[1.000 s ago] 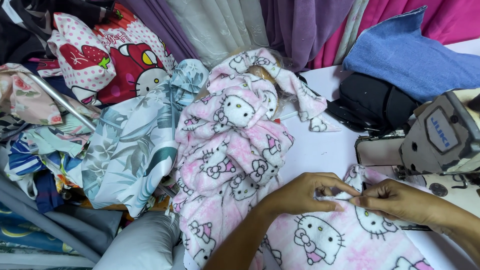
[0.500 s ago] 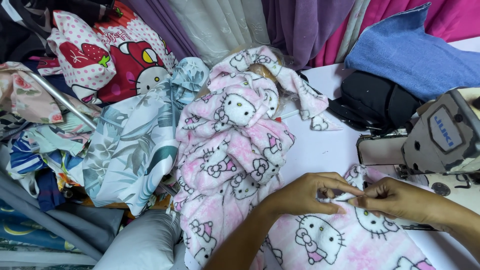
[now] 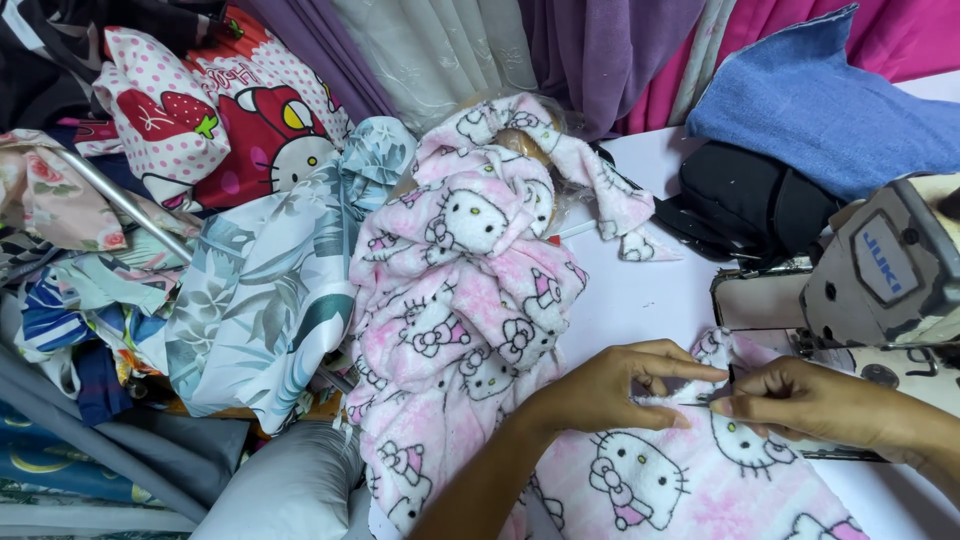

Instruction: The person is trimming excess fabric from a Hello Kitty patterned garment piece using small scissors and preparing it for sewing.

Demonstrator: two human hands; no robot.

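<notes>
A pink fleece fabric with a white cartoon-cat print (image 3: 470,290) lies heaped across the white table and runs down under both my hands. My left hand (image 3: 610,385) pinches a folded edge of this fabric between thumb and fingers. My right hand (image 3: 800,400) grips the same edge just to the right, fingertips almost touching the left hand's. Both hands sit right in front of the sewing machine (image 3: 880,280), whose head stands at the right edge.
A leaf-print grey-blue cloth (image 3: 265,300) lies left of the pink fabric. Red cartoon-print and strawberry-print cloths (image 3: 220,120) pile at the far left. Black fabric (image 3: 750,200) and blue denim (image 3: 830,110) lie behind the machine. Purple and pink curtains hang behind.
Both hands stay pinched on the fabric edge in front of the machine, with only slight finger shifts. The fabric heap has not moved.
</notes>
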